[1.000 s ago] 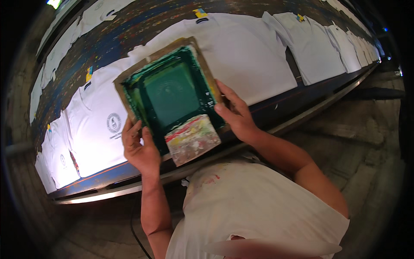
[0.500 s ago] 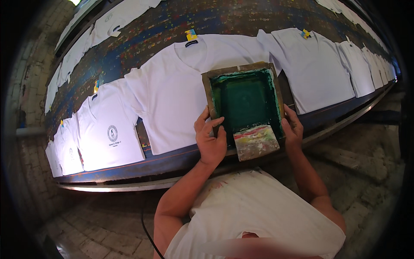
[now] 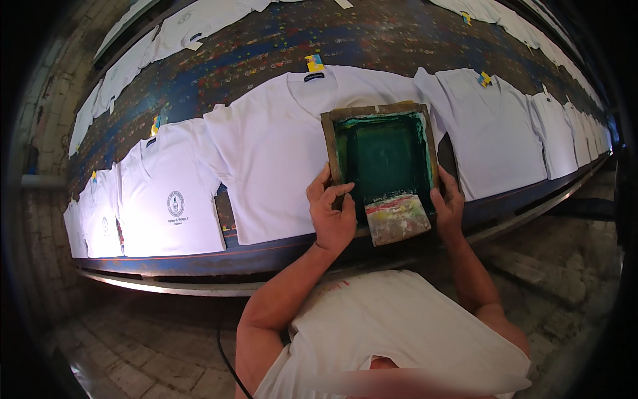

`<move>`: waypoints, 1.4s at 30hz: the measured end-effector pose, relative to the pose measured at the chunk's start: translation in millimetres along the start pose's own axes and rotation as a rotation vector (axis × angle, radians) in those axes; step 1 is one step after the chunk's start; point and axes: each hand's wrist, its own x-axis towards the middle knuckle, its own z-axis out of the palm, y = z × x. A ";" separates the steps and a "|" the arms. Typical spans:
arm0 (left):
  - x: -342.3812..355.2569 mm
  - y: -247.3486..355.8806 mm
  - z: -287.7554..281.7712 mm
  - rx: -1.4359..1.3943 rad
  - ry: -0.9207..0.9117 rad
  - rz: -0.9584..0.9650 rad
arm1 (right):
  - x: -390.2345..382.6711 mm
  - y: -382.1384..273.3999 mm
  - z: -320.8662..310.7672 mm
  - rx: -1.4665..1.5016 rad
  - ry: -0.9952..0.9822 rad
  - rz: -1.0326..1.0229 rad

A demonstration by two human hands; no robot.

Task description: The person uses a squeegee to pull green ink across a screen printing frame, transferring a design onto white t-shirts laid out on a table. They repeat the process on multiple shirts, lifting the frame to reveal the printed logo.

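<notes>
My left hand (image 3: 330, 209) grips the left side of a small wooden-framed green printing screen (image 3: 378, 154), and my right hand (image 3: 448, 203) grips its right side. A paint-smeared squeegee (image 3: 397, 221) rests across the lower part of the frame between my hands. The screen is over a white V-neck T-shirt (image 3: 269, 153), whose lower right is hidden beneath it. To the left lies a white T-shirt with a dark round printed emblem (image 3: 169, 193); to the right lies another white shirt (image 3: 493, 139), with no print visible.
The long printing table (image 3: 239, 43), speckled with paint, carries rows of white shirts along both edges, several with small yellow tags. A metal rail (image 3: 179, 286) runs along its near edge, above a tiled floor (image 3: 143, 359). A thin cable hangs beside my left arm.
Since a second ago, the screen in my hands has swung to the right and straightened from tilted to nearly upright in view. The table sits lower in the picture. Both grips persist.
</notes>
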 end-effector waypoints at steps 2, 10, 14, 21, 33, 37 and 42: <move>-0.8 -3.4 -1.7 0.028 -0.008 -0.006 | -0.2 1.2 0.8 -0.035 -0.006 0.001; 0.1 -11.9 0.8 -0.044 0.012 -0.006 | 2.2 -7.0 5.4 0.049 -0.050 -0.034; 1.4 -14.4 -0.7 -0.061 0.010 -0.036 | 4.8 -11.5 4.0 0.031 -0.110 -0.052; -1.8 -23.7 -0.9 -0.004 0.039 -0.071 | 4.9 -1.7 0.9 -0.011 -0.113 -0.056; -1.2 -25.2 0.7 -0.188 0.033 -0.094 | 7.3 5.0 -0.2 -0.093 -0.111 -0.066; -1.6 -24.9 -0.4 -0.188 0.032 -0.134 | 7.6 6.2 -0.3 -0.096 -0.107 -0.077; 0.9 -25.2 2.0 -0.202 0.037 -0.077 | 7.5 4.5 0.1 -0.113 -0.112 -0.062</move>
